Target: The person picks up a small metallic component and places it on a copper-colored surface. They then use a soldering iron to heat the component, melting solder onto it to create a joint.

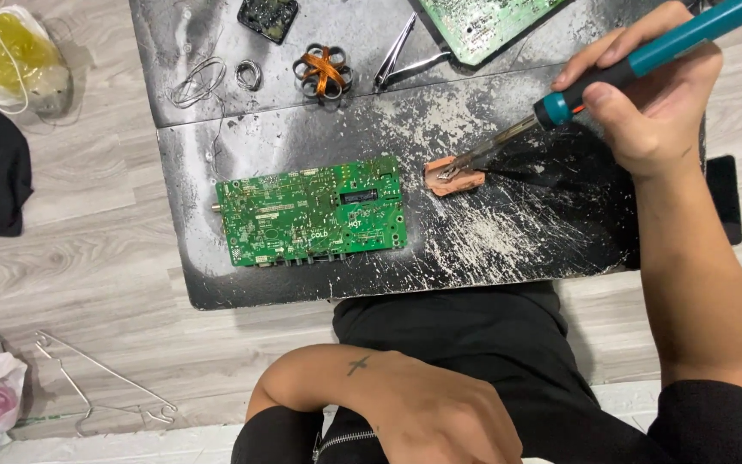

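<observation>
The right hand [646, 94] is clamped around the teal-and-black handle of a soldering iron [637, 56], gripped like a pen with the thumb and fingers wrapped over the barrel. The iron's long axis runs on a slant, from the upper right corner of the view down and to the left, and its metal tip rests on a small, flat orange cleaning pad [454, 176] that lies on the scuffed black bench [517, 232].

Just to the left of that pad, close beside it but not touching, lies a green rectangular circuit board [311, 213]. Its long side runs left to right across the bench, roughly parallel to the near edge. The iron's tip therefore points toward the board's right-hand end, and the right hand is by far the nearer one to it.

The left hand [435, 417] holds nothing; it rests loosely curled on the person's lap, below the near edge of the bench and well apart from the board.

Farther back on the bench are a pair of metal tweezers [397, 53], a copper-wound coil [322, 72], loops of thin solder wire [197, 82] and the corner of a second green board [483, 26].
</observation>
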